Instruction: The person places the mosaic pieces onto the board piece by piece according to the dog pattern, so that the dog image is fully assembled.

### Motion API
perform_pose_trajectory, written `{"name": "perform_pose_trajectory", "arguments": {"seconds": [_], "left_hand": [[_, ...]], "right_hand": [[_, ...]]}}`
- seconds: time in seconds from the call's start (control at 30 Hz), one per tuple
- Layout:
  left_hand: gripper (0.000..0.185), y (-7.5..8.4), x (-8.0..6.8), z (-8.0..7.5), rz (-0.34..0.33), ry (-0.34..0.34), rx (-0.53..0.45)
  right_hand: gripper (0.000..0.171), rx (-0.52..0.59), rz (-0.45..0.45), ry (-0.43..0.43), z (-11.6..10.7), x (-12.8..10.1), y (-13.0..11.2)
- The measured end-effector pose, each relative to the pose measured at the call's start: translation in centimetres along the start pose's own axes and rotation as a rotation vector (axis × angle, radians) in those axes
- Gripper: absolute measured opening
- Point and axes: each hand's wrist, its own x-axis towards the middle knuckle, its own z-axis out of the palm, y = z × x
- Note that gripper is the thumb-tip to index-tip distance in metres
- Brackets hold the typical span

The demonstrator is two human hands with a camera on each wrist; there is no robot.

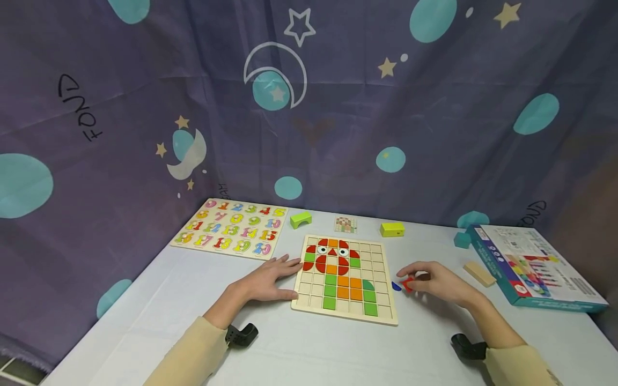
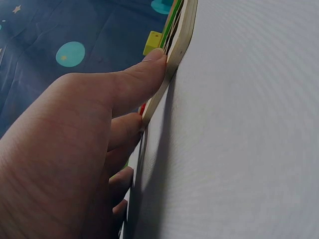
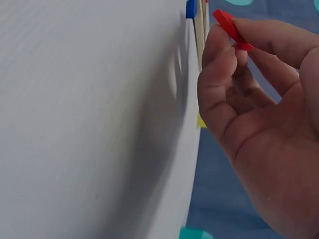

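Observation:
A wooden grid board lies on the white table, partly filled with red, orange and green tiles in an owl shape. My left hand rests flat beside its left edge, fingers straight, thumb and fingertips touching the board's rim. My right hand is just right of the board and pinches a small red tile between thumb and fingers. A blue tile lies on the table next to it.
A number puzzle board lies at the back left. Behind the grid board are a green arch block, a small pattern card and a yellow-green block. A teal block, a wooden block and a game box sit at right.

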Motion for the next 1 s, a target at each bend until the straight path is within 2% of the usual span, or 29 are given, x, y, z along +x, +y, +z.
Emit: {"name": "perform_pose_trajectory", "arguments": {"seconds": [0.27, 0.5, 0.73, 1.0], "left_hand": [[0.081, 0.1, 0.1, -0.1, -0.001, 0.0, 0.004], [0.081, 0.2, 0.0, 0.0, -0.007, 0.002, 0.005], [0.081, 0.1, 0.0, -0.2, -0.004, -0.001, -0.001], [0.081, 0.1, 0.0, -0.2, -0.004, -0.005, 0.004]], "right_hand": [[0.02, 0.017, -0.015, -0.04, 0.4, 0.5, -0.7], [0.013, 0.044, -0.016, 0.001, 1.1, 1.2, -1.2], [0.012, 0.037, -0.049, 0.044, 1.7, 2.1, -1.6], [0.015, 0.05, -0.03, 0.06, 2.8, 3.3, -2.7]]}}
